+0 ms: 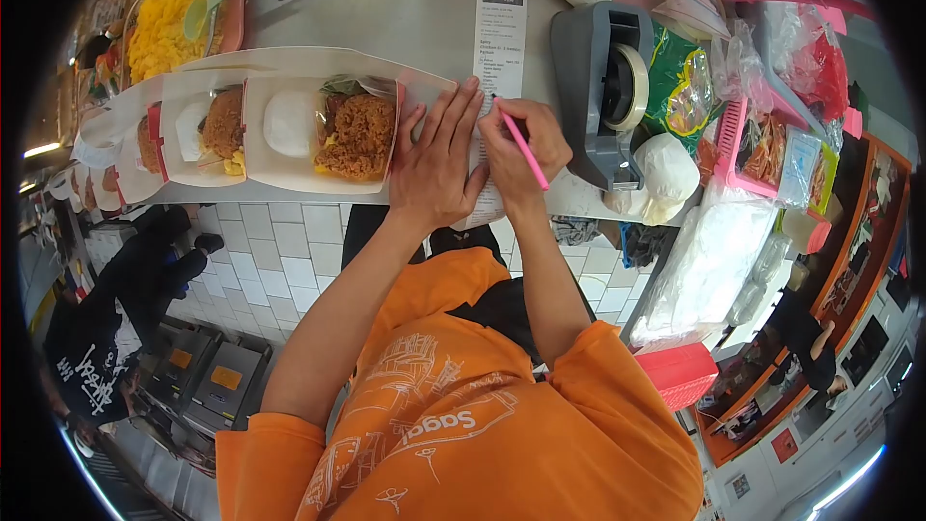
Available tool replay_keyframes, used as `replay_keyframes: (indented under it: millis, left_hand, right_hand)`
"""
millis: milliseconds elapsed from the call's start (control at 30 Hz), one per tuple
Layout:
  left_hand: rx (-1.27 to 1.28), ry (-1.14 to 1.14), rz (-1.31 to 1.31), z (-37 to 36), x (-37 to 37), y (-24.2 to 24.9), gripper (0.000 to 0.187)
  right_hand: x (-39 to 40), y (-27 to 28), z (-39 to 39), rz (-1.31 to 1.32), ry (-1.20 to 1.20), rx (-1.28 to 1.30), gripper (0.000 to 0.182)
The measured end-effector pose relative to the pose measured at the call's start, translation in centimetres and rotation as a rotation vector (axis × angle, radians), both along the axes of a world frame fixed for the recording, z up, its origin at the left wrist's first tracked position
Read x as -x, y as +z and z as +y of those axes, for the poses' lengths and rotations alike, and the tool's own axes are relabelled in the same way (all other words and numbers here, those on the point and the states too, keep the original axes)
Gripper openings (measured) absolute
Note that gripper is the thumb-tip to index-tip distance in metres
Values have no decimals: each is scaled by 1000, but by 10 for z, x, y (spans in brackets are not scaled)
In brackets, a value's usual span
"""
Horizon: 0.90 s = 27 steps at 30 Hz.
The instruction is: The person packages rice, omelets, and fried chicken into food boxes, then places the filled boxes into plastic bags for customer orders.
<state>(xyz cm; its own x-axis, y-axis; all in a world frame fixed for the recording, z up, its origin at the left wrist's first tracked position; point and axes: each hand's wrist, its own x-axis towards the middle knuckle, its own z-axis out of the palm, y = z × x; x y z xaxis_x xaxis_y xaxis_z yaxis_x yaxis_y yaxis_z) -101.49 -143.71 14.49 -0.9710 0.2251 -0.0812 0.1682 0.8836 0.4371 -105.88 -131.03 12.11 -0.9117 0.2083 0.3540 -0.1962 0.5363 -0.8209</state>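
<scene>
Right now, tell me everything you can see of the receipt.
The receipt is a long, narrow strip of white paper, black blocks heading its small, mostly unreadable print. It lies lengthwise on the metal counter, reaching the near edge. The left hand lies flat over its left side; the right hand holds a pink pen to it.

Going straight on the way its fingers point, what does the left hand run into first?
Most likely the long printed slip, lying flat just ahead of the left hand. Fingertips may already touch its edge; depth is unclear there.
</scene>
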Motion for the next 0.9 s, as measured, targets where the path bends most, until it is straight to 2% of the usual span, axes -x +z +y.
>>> replay_keyframes:
  millis: [167,267,367,400,500,567,600,667,767,800,833,900]
  left_hand:
    - [-36,-10,16,-1,3,0,80]
    - [-65,-7,22,-3,-2,-1,80]
    - [-81,9,52,-3,-4,-4,81]
    - [-86,16,62,-4,-6,-5,82]
    - [-102,12,77,-5,-9,-5,81]
    - [-138,-5,50,-7,-8,-6,79]
    - [-165,1,114,-8,-7,-5,76]
    - [-225,27,226,-9,-11,-6,69]
    - [-586,-136,380,-20,-29,-25,47]
    - [-527,-240,383,-31,-47,-21,20]
    - [-556,-157,459,-49,-65,-19,21]
    - [-611,-16,606,-96,-81,22,24]
  right_hand:
    - [17,12,3,127,-13,20,15]
    - [12,59,6,-348,120,27,15]
    - [18,58,12,-411,143,-191,20]
    - [22,53,16,-440,196,-363,23]
    - [19,43,11,-445,163,-485,28]
    - [2,62,7,-332,114,-422,29]
    - [-11,75,4,-279,96,-395,29]
    - [-41,115,-3,-340,147,-345,27]
    - [-69,152,-24,-397,243,-294,23]
    - [-68,157,-32,-388,269,-271,22]
    - [-70,158,-34,-425,231,-257,22]
    - [-75,148,-26,-499,133,-213,21]
